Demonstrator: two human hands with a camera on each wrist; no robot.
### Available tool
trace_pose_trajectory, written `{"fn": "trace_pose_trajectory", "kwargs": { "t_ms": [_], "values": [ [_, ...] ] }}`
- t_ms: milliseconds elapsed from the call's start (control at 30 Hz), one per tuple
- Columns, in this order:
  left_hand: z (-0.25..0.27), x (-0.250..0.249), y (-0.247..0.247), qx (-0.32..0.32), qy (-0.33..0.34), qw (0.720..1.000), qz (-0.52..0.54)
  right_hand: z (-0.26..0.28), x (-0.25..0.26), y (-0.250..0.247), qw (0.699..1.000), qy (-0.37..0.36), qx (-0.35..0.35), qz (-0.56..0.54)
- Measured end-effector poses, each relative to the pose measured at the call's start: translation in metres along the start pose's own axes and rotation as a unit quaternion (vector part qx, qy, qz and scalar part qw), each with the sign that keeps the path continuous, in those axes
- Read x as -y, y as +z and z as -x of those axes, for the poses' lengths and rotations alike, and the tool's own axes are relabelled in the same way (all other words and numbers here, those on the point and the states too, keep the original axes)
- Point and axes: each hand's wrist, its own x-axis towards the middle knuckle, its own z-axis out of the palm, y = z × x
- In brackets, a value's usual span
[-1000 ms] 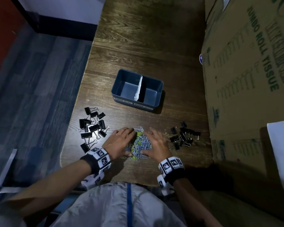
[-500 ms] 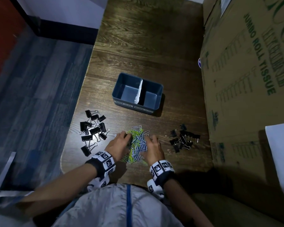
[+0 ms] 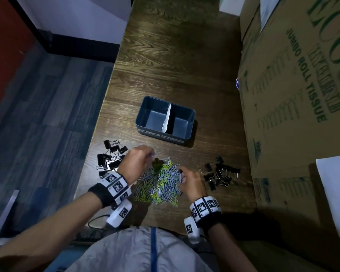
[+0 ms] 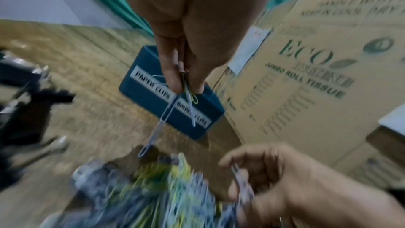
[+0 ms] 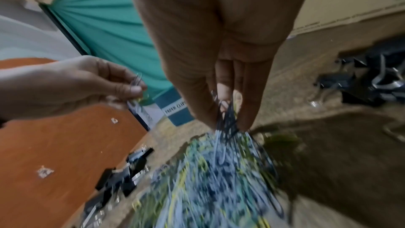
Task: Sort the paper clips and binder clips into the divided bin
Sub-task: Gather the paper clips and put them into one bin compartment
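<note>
a dark wood-grain desk [image 3: 171,61] carries everything. a blue divided bin [image 3: 184,132] stands near its middle, both halves bare. in front of the bin lies a heap of green and pale blue paper clips [image 3: 161,183]. black binder clips lie in two groups, one at the left edge [image 3: 108,158], one to the right [image 3: 220,174]. a big cardboard box [image 3: 294,107] stands along the desk's right side.

Storeroom or office, stacked tissue cartons [image 3: 294,95], wooden desk [image 3: 175,61]
</note>
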Motion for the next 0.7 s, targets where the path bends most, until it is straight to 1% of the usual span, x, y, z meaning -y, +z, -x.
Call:
{"fn": "trace_pose_trajectory", "kwargs": {
  "t_ms": [133,233,333,433,500,567,633,700],
  "values": [
    [-0.040,-0.014,-0.041,-0.055,0.000,0.998,-0.010,-0.001,0.010,-0.016,0.999,0.009,0.027,-0.020],
    [-0.073,-0.025,-0.066,-0.081,-0.008,0.997,0.003,0.001,0.024,-0.036,0.998,-0.015,0.044,-0.035],
    [-0.105,-0.030,-0.077,-0.115,-0.026,0.993,0.022,0.000,0.047,-0.059,0.996,-0.028,0.053,-0.070],
    [-0.126,-0.025,-0.073,-0.107,-0.031,0.993,0.041,-0.002,0.074,-0.084,0.993,-0.069,0.038,-0.088],
    [-0.130,-0.016,-0.066,-0.086,-0.025,0.995,0.033,-0.005,0.093,-0.104,0.990,-0.097,0.030,-0.097],
    [-0.121,-0.005,-0.057,-0.085,-0.019,0.996,-0.006,-0.015,0.112,-0.121,0.988,-0.116,0.014,-0.102],
    [-0.102,0.005,-0.045,-0.087,-0.009,0.995,-0.045,-0.033,0.129,-0.134,0.984,-0.142,-0.026,-0.104],
    [-0.076,0.015,-0.030,-0.059,-0.006,0.996,-0.061,-0.054,0.145,-0.141,0.979,-0.161,-0.059,-0.109]
  ]
}}
